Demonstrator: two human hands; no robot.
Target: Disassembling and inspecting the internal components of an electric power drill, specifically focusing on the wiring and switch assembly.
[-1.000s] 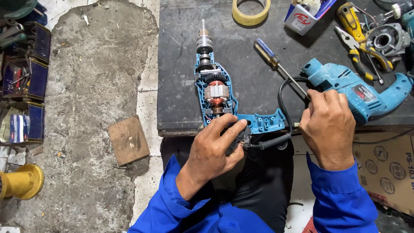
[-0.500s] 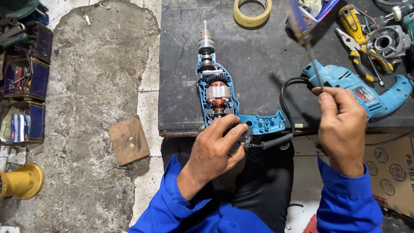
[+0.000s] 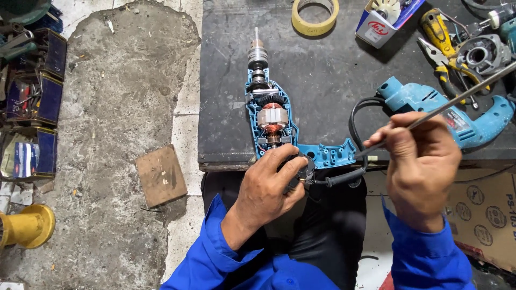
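Note:
An opened blue electric drill (image 3: 271, 115) lies on the dark workbench (image 3: 322, 75), its copper armature and chuck exposed and its handle half-shell at the bench's front edge. My left hand (image 3: 269, 185) grips the black switch part (image 3: 301, 164) at the drill's handle, where the black cord leaves. My right hand (image 3: 422, 161) pinches the metal shaft of a screwdriver (image 3: 457, 102). The shaft slants up to the right out of the frame, and its tip points toward the handle shell, just short of it.
A second blue drill (image 3: 451, 115) lies to the right behind my right hand. Yellow-handled pliers (image 3: 438, 37), a metal gear housing (image 3: 481, 53), a tape roll (image 3: 315, 16) and a small box (image 3: 384, 24) sit at the back. The floor holds a wooden block (image 3: 161, 174), tool trays (image 3: 37, 91) and a yellow object (image 3: 27, 225).
My right hand lifted the screwdriver off the bench, swung it around and brought its tip down toward the drill's handle. My left hand stayed on the switch part.

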